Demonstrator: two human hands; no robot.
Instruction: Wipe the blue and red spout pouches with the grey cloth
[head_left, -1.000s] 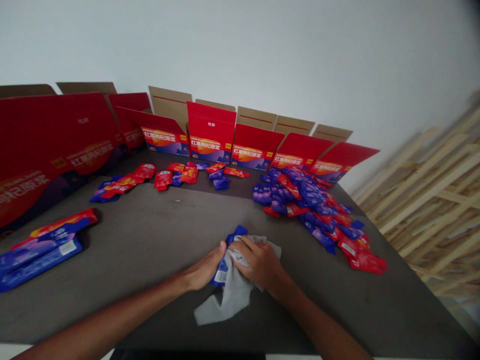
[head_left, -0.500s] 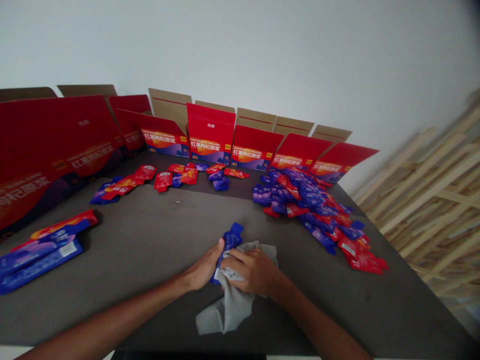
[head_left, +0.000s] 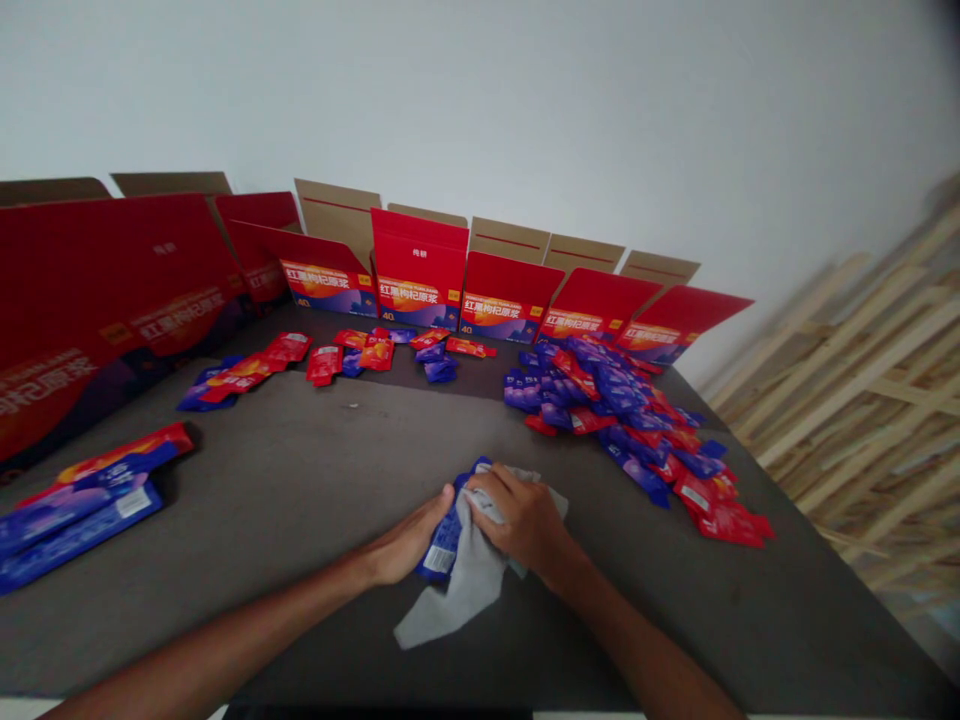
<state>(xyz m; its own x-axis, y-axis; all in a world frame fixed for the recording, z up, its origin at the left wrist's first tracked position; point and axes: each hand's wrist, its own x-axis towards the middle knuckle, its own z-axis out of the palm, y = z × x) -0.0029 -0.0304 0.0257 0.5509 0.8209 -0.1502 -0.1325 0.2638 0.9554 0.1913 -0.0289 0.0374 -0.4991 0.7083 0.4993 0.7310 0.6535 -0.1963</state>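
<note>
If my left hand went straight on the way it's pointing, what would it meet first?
Your left hand would likely meet the blue sachet right beside it first, then probably the grey cloth.

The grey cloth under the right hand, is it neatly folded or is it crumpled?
Crumpled: the grey cloth is bunched in creases beneath the right hand, and one loose end hangs out toward the person.

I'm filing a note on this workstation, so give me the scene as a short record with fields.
Left hand: at the left edge of a blue packet
Right hand: gripping a grey cloth against that packet
Packet pile: red and blue-purple, right side
Red boxes: flaps raised, along back and left
Table: dark grey
</note>
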